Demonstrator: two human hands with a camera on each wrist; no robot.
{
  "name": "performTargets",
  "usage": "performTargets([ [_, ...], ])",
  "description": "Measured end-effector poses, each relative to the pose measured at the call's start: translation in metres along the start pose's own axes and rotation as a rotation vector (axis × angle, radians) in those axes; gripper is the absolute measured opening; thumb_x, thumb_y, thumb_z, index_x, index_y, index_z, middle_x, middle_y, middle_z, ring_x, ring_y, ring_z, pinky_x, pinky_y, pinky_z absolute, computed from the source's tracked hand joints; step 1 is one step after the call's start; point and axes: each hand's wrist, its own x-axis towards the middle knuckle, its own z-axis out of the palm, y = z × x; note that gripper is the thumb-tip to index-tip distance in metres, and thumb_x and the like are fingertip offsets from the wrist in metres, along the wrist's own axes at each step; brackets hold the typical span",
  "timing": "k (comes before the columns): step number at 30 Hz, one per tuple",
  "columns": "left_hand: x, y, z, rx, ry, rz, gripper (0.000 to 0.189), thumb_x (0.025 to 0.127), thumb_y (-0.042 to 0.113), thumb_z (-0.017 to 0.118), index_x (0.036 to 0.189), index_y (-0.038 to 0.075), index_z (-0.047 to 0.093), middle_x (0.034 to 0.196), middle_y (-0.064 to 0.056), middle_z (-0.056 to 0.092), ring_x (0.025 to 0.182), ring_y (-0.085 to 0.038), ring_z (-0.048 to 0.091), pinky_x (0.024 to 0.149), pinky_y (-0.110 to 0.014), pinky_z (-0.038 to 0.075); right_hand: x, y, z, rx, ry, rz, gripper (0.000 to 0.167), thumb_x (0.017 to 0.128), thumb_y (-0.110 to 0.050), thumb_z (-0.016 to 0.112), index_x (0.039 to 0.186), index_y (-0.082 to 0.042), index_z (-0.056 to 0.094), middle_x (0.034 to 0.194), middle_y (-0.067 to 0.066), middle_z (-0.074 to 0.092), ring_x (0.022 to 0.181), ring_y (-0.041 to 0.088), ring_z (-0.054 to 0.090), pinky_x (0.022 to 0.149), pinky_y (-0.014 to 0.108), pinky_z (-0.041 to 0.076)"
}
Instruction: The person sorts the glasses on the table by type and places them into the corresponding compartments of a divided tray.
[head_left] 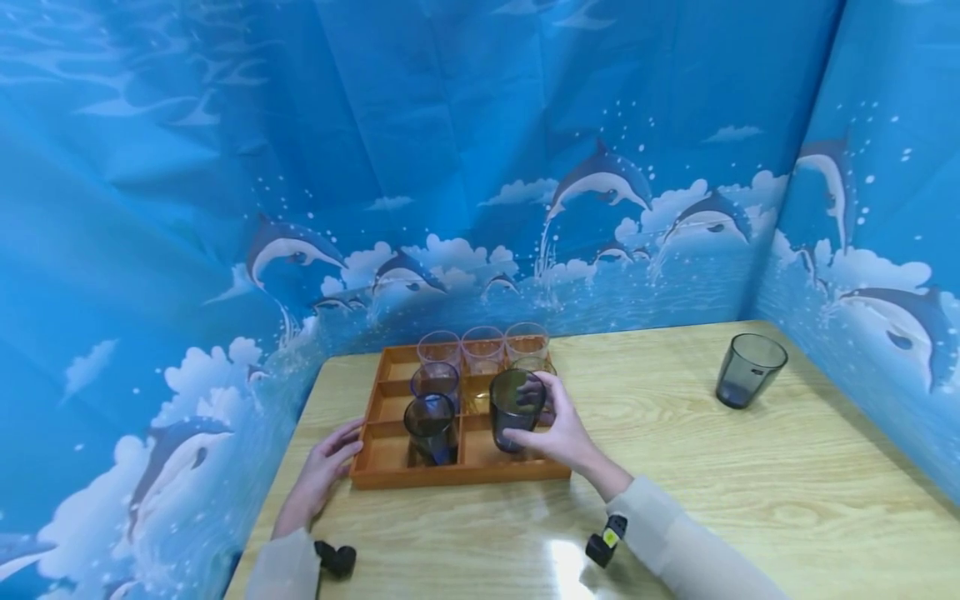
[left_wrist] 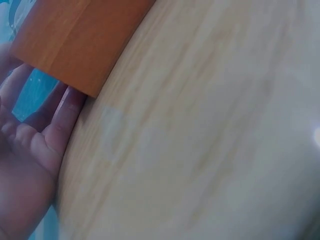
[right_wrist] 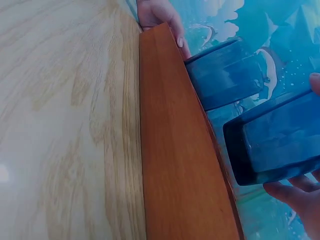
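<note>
A dark grey glass [head_left: 507, 425] is gripped between the thumb and fingers of my right hand [head_left: 558, 429], over the front middle compartment of a wooden divided tray [head_left: 495, 477]. In the right wrist view the base of this glass [right_wrist: 270, 142] shows above the tray's front wall [right_wrist: 175, 130]. Another dark glass [head_left: 432, 433] stands in the front row to its left. Behind them are a purplish glass [head_left: 435, 385], a yellowish one [head_left: 477, 396] and several pinkish clear glasses [head_left: 482, 346] in the back row. My left hand [head_left: 326, 468] rests its fingers against the tray's left side.
One more grey glass [head_left: 750, 371] stands alone on the wooden table [head_left: 660, 442] at the right. A blue dolphin-print curtain [head_left: 450, 167] hangs behind the table and along both sides.
</note>
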Motion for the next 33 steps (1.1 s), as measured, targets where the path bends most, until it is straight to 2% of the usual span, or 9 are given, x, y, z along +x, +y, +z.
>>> performTargets([
  [8, 0.001, 0.001, 0.001, 0.01, -0.017, 0.034, 0.055, 0.091, 0.031, 0.059, 0.141, 0.015, 0.041, 0.142, -0.01, 0.036, 0.12, -0.02, 0.041, 0.09, -0.036, 0.044, 0.005, 0.005, 0.011, 0.003, -0.026, 0.0, 0.077, 0.07, 0.0, 0.079, 0.132, 0.003, 0.034, 0.122, 0.028, 0.048, 0.103, 0.043, 0.053, 0.081, 0.038, 0.049],
  [15, 0.001, 0.002, 0.001, -0.006, -0.002, 0.025, 0.053, 0.09, 0.03, 0.061, 0.139, 0.017, 0.044, 0.14, -0.008, 0.039, 0.121, -0.022, 0.041, 0.091, -0.039, 0.044, 0.008, 0.011, 0.017, 0.005, -0.035, 0.021, 0.078, 0.07, -0.004, 0.08, 0.133, -0.001, 0.034, 0.123, 0.026, 0.049, 0.108, 0.042, 0.051, 0.087, 0.044, 0.044],
  [21, -0.003, 0.001, 0.003, -0.011, 0.005, 0.014, 0.054, 0.09, 0.029, 0.06, 0.14, 0.016, 0.043, 0.141, -0.009, 0.039, 0.124, -0.025, 0.039, 0.093, -0.041, 0.043, 0.006, 0.024, 0.024, 0.054, -0.101, 0.001, 0.078, 0.071, 0.0, 0.078, 0.132, 0.006, 0.031, 0.122, 0.03, 0.046, 0.11, 0.045, 0.048, 0.09, 0.041, 0.044],
  [23, -0.002, 0.001, 0.003, -0.013, -0.001, 0.015, 0.054, 0.091, 0.029, 0.06, 0.14, 0.015, 0.042, 0.141, -0.009, 0.038, 0.124, -0.025, 0.038, 0.094, -0.041, 0.042, 0.005, 0.026, 0.026, 0.039, -0.102, 0.004, 0.078, 0.071, -0.001, 0.079, 0.132, 0.006, 0.031, 0.121, 0.029, 0.047, 0.11, 0.042, 0.048, 0.09, 0.038, 0.045],
  [28, -0.002, 0.001, 0.004, -0.016, 0.001, 0.014, 0.054, 0.091, 0.029, 0.06, 0.14, 0.016, 0.043, 0.141, -0.009, 0.038, 0.124, -0.025, 0.039, 0.094, -0.041, 0.042, 0.003, 0.029, 0.027, -0.038, -0.093, 0.043, 0.078, 0.07, -0.008, 0.081, 0.132, -0.002, 0.035, 0.121, 0.019, 0.051, 0.11, 0.03, 0.051, 0.091, 0.034, 0.044],
  [33, -0.003, 0.001, 0.004, -0.018, 0.011, 0.013, 0.053, 0.09, 0.029, 0.06, 0.14, 0.016, 0.044, 0.14, -0.009, 0.04, 0.121, -0.024, 0.042, 0.091, -0.039, 0.044, 0.002, 0.03, 0.027, -0.071, -0.118, 0.041, 0.079, 0.069, -0.008, 0.082, 0.132, 0.001, 0.035, 0.122, 0.022, 0.051, 0.11, 0.028, 0.052, 0.093, 0.037, 0.042],
])
